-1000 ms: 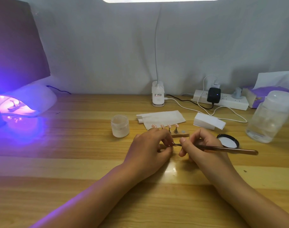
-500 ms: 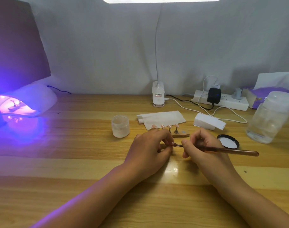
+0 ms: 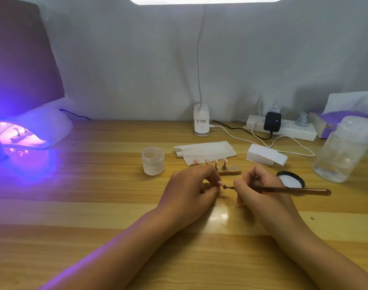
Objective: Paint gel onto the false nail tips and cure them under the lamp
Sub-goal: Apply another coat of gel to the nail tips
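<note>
My left hand (image 3: 191, 187) pinches a small stand with a pink false nail tip (image 3: 220, 183) on top. My right hand (image 3: 256, 185) grips a long brown brush (image 3: 300, 190), and its tip touches that nail tip. Behind my hands a wooden holder (image 3: 231, 171) carries several more pink nail tips (image 3: 215, 161) on stands. A small jar of gel (image 3: 153, 160) stands to the left of the holder. The curing lamp (image 3: 32, 130) glows purple at the far left, with something small inside it.
A black jar lid (image 3: 290, 180) lies right of my right hand. White paper (image 3: 206, 151), a white block (image 3: 265, 156), a clear plastic bottle (image 3: 344, 149), a power strip (image 3: 283, 127) with cables, a desk lamp base (image 3: 201, 122) and a tissue box (image 3: 346, 116) stand further back.
The brush has slid slightly right along the nail tip. Both hands stay almost where they were.
</note>
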### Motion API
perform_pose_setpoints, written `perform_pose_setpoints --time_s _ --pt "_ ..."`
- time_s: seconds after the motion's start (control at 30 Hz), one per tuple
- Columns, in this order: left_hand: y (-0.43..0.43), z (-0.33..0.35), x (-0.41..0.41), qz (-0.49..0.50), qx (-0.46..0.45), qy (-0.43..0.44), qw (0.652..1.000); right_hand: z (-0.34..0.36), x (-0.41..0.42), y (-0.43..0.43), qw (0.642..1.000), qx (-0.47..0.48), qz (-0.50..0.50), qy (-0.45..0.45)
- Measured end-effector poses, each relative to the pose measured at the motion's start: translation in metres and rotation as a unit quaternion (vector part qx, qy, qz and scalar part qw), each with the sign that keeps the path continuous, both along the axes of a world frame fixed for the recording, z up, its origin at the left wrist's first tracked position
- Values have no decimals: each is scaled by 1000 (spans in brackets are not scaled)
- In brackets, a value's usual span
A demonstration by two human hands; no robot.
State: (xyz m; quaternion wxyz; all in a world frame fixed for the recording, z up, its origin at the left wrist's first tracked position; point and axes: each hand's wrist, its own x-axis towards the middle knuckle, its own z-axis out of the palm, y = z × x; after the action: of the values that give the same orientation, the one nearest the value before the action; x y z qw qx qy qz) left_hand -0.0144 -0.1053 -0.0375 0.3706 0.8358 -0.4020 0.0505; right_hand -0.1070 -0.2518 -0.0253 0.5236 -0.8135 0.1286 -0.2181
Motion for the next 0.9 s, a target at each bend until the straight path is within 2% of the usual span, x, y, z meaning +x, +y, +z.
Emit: perform_pose_setpoints --time_s 0.17,0.27,0.4,0.57,0.7,0.8,0.9 --pt "0 -1 1 3 -6 5 1000 0 0 1 999 21 14 -26" --pt "0 -2 1 4 -4 7 1000 0 0 3 999 11 32 -11" --pt "1 -2 1 3 -3 15 1000 -1 0 1 1000 -11 -6 1" --pt "1 -1 0 3 5 6 1000 4 -3 3 997 13 -31 -67" --pt "1 -3 0 3 -29 23 999 3 2 -4 994 55 -56 -77" --pt "0 -2 2 -19 -67 69 995 -4 4 -9 995 -13 -49 -81" --pt "0 -2 3 -51 -93 101 989 -8 4 -6 996 -78 -17 -41"
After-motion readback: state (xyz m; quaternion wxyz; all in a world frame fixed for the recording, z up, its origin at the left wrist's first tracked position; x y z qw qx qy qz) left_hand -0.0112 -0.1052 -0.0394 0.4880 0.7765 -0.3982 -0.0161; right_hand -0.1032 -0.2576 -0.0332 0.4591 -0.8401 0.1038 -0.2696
